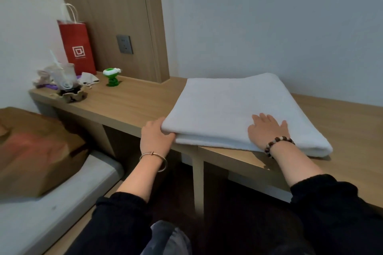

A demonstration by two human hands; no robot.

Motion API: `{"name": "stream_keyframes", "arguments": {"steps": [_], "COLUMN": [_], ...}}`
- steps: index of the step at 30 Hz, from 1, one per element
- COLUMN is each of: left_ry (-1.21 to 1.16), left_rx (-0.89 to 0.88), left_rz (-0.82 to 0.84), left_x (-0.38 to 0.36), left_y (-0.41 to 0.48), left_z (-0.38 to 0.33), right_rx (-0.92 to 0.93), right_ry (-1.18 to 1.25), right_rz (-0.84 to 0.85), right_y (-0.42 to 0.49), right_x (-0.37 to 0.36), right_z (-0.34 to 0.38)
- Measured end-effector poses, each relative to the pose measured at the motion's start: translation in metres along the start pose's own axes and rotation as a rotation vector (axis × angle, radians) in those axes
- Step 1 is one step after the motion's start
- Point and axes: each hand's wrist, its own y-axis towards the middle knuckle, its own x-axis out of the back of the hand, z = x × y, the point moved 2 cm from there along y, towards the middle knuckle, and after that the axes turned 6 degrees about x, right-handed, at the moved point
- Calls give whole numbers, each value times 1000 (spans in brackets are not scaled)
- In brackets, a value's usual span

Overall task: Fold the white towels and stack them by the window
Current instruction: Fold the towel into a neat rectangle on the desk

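- Your left hand (157,136) pinches the folded white towel's (228,103) near-left corner at the desk's (134,101) front edge.
- Your right hand (267,130) lies flat, fingers spread, pressing it.
- Folding looks nearly done; stacking remains, no window visible.

At the far left end of the wooden desk (132,101) a red paper bag (75,45) stands upright by a wood panel (107,16) bearing a grey wall socket (124,44). Near it sit a plastic cup (64,75) in a cardboard holder (72,95), a face mask (90,79) and a green toy (112,77). A brown paper bag (35,151) lies on a mattress (62,203).
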Motion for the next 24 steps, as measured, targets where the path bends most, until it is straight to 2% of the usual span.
{"name": "stream_keyframes", "arguments": {"steps": [3, 7, 11, 13, 15, 16, 18, 19, 20, 21, 22, 24], "left_ry": [-187, -512, -838, -883, -769, -668, -306, -132, -59, -34, 23, 304], "left_rx": [302, 466, 681, 706, 666, 616, 407, 261, 99, -78, -270, -596], "left_rz": [136, 178, 206, 258, 327, 346, 224, 104, 11, -14, 25, 236], "left_x": [1, -2, 1, 5, 10, 15, 27, 34, 39, 41, 38, 23], "left_y": [-6, -10, -11, -10, -5, -2, 8, 13, 14, 13, 11, 4], "left_z": [0, -3, -3, -2, 3, 4, 7, 6, -1, -12, -23, -39], "right_rx": [-13, 306, 331, 329, 334, 338, 358, 373, 389, 405, 419, 441], "right_ry": [-34, 62, 97, 104, 101, 93, 75, 66, 60, 58, 59, 60], "right_rz": [9, 6, -11, -5, -2, -3, -16, -26, -35, -43, -44, -32], "right_y": [9, 7, 3, 2, 0, -1, -3, -5, -6, -7, -8, -9], "right_x": [7, 0, -5, -4, -3, -3, -2, -3, -3, -4, -4, -4], "right_z": [21, 51, 44, 40, 39, 39, 39, 40, 40, 40, 40, 39]}}
